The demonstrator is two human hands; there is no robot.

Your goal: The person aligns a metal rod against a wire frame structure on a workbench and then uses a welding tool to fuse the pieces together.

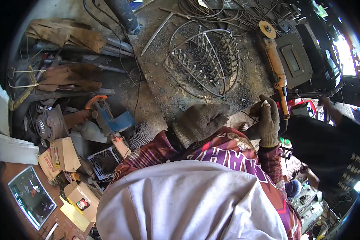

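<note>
Both my hands wear grey-brown work gloves. My left hand is closed, its fingers curled in by the table's near edge; what lies inside it, if anything, is hidden. My right hand is raised just left of the grinder's tail, fingers bent together, with a small white thing at its fingertips that I cannot make out. The angle grinder lies on the table with its tan disc at the far end. Farther in sits a pointed loop of bent steel rod with rows of short metal pieces inside it.
A dark welding mask lies right of the grinder. Coiled rods cover the table's far side, and a loose rod lies at its left. A blue and orange tool stands at left. Another person in dark clothes is close at right.
</note>
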